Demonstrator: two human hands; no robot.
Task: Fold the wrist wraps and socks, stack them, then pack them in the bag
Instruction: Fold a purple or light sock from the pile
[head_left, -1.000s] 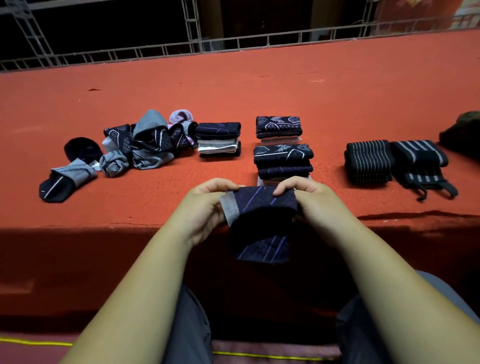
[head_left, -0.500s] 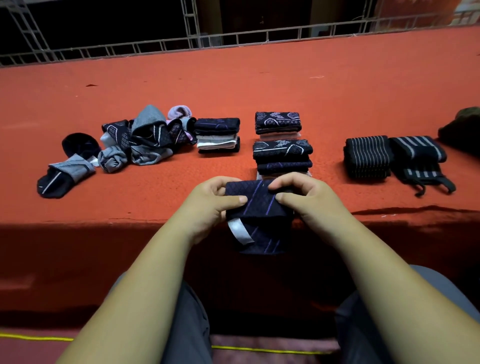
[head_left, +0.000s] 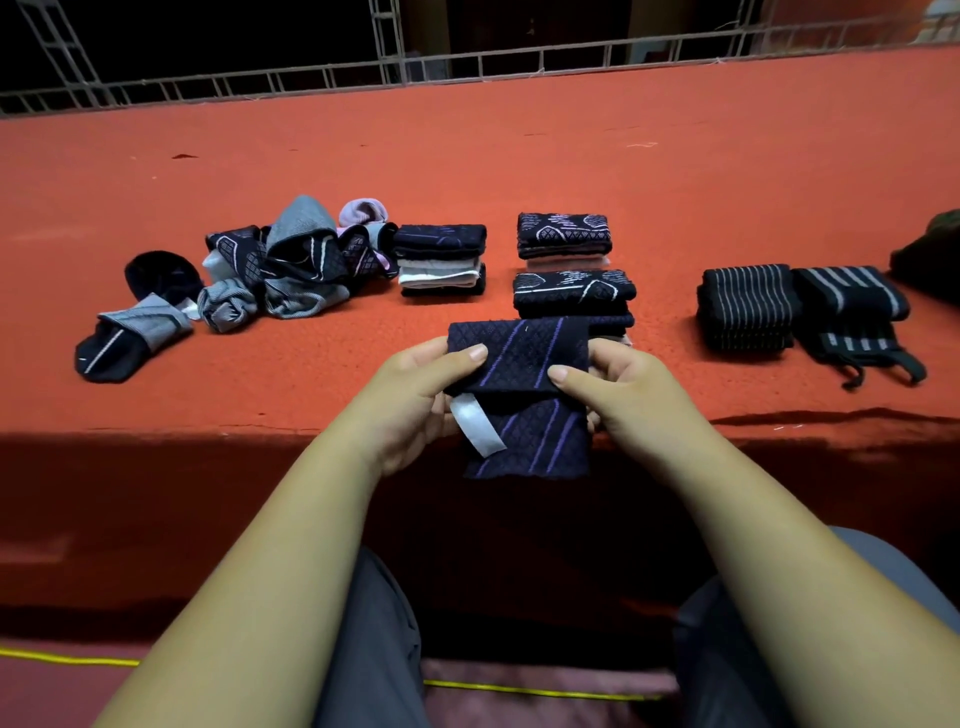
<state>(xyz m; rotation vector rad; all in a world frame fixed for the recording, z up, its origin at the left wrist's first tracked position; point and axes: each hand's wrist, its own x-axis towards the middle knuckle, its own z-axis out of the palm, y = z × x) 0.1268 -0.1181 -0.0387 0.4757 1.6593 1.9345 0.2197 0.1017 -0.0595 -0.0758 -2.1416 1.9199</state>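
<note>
A dark navy sock (head_left: 524, 400) with purple stripes and a white tag is held in the air above the front edge of the red table (head_left: 519, 171). My left hand (head_left: 415, 395) pinches its left side and my right hand (head_left: 608, 395) pinches its right side, thumbs on the folded-over top flap. Behind it stand three stacks of folded socks (head_left: 441, 260) (head_left: 563, 236) (head_left: 574, 293). An unfolded sock pile (head_left: 291, 260) lies at the left, with single socks (head_left: 130, 338) nearer the edge. Two striped wrist wraps (head_left: 745, 306) (head_left: 852, 312) lie at the right.
A dark green bag (head_left: 930, 254) shows partly at the right edge. A metal railing (head_left: 467, 67) runs along the table's far side. My knees in grey trousers (head_left: 374, 649) are below the table front. A yellow cord (head_left: 519, 691) lies on the floor.
The sock's upper part has been folded down toward me over the lower part, and both hands have lifted it slightly toward the stacks.
</note>
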